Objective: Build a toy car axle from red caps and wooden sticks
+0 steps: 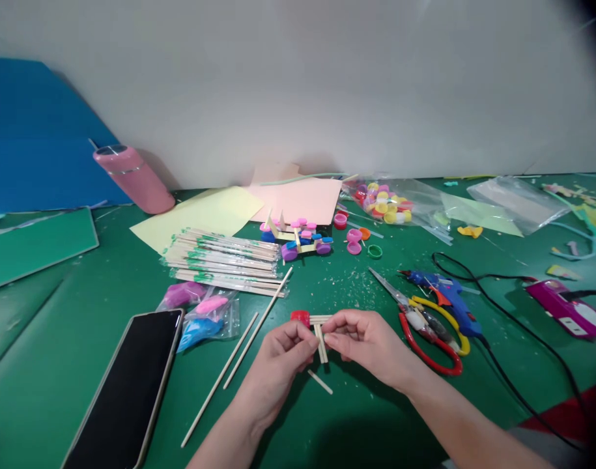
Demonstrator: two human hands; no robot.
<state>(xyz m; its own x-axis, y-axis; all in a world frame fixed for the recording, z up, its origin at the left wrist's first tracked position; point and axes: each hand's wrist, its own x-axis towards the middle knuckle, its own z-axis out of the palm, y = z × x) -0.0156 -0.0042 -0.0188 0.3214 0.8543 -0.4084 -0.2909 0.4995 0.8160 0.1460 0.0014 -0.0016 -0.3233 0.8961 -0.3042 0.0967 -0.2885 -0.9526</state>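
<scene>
Both my hands meet over a small assembly of cut wooden sticks point(322, 350) with a red bottle cap point(300, 317) at its left end. My left hand point(285, 355) pinches the short upright sticks from the left. From the right, the thumb and fingers of my right hand point(366, 345) are closed on the same assembly, hiding its right end. Below them a loose short stick piece point(320, 382) lies on the green table. Two long wooden sticks point(258, 329) rest to the left of my left hand.
Scissors point(425, 326) and a blue glue gun point(447, 296) with a trailing cord lie at right. A phone point(126, 391), bagged clay point(204, 319) and wrapped chopsticks point(224, 260) are at left. Behind are small cap-wheeled models point(298, 238), loose caps point(355, 241) and a pink bottle point(134, 179).
</scene>
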